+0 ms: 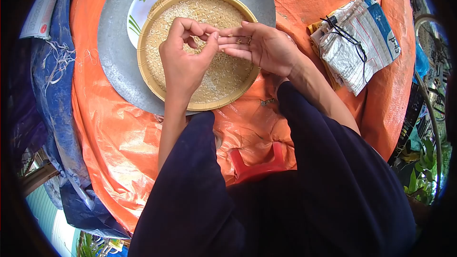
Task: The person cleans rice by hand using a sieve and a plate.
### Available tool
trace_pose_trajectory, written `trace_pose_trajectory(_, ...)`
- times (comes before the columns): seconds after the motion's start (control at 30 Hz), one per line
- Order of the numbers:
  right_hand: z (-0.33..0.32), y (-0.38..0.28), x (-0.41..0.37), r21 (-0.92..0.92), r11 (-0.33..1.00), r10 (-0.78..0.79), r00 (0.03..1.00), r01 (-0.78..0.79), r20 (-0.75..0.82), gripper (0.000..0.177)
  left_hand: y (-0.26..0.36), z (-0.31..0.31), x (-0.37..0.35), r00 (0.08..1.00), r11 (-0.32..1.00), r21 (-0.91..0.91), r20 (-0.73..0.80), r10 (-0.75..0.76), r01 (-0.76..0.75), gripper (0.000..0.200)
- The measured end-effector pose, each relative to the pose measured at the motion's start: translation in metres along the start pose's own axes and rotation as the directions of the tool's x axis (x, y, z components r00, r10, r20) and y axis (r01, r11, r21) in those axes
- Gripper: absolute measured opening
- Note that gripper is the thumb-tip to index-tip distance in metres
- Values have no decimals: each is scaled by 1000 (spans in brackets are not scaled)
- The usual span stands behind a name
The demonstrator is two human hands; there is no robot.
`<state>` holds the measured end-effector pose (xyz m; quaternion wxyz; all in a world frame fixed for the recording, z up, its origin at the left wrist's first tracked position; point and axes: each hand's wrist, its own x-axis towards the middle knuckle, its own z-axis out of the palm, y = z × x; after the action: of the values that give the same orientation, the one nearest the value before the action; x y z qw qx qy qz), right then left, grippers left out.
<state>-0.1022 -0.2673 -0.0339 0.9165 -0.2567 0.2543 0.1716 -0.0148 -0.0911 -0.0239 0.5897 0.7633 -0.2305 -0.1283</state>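
Observation:
A round woven bamboo tray (143, 74) holds a spread of pale grains (223, 78), maybe husked and unhusked rice. Above it, my left hand (185, 62) is closed in a pinch, thumb against fingertips; whatever is between them is too small to make out. My right hand (269, 47) is turned palm up with its fingers stretched out, and a few grains lie on the fingers. The fingertips of both hands meet or nearly meet over the tray. Behind the tray's far edge, partly covered, is a white bowl (135, 7) with green leaf patterns and more grain inside.
Under the tray and bowl lies a large grey metal disc (112, 66) on an orange tarp (109, 152). Folded white sacks (352, 43) with black cord rest at the right. A blue tarp (59, 109) borders the left. A red plastic stool (259, 166) shows between my legs.

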Motion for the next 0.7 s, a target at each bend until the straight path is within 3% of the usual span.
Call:
trace_pose_trajectory(0.13,-4,-3,0,68,998,-1,995,-5,96,49,-4,-9,-1,997,999,46,-72,-12,15,24)
trace_pose_trajectory(0.23,-1,-6,-1,3,1000,4,997,-4,73,50,-5,-14,-3,993,997,73,-117,-31,39,23)
trace_pose_trajectory(0.33,-16,-5,3,196,980,-19,965,-34,260,50,-6,-16,-5,990,991,120,-136,-43,59,21)
trace_pose_trajectory(0.43,-6,-5,-2,-87,996,21,997,-14,79,50,-8,-16,-5,993,973,223,-117,-29,54,19)
trace_pose_trajectory(0.53,-12,-4,-1,95,995,19,975,-41,222,48,-7,-15,-6,998,921,390,-44,39,-19,20)
trace_pose_trajectory(0.63,-5,-3,1,-46,997,-64,996,67,58,47,-11,-13,-7,991,846,518,46,125,-131,27)
trace_pose_trajectory(0.7,-4,-3,1,-48,998,-40,997,43,61,47,-14,-10,-7,975,794,567,98,200,-220,29)
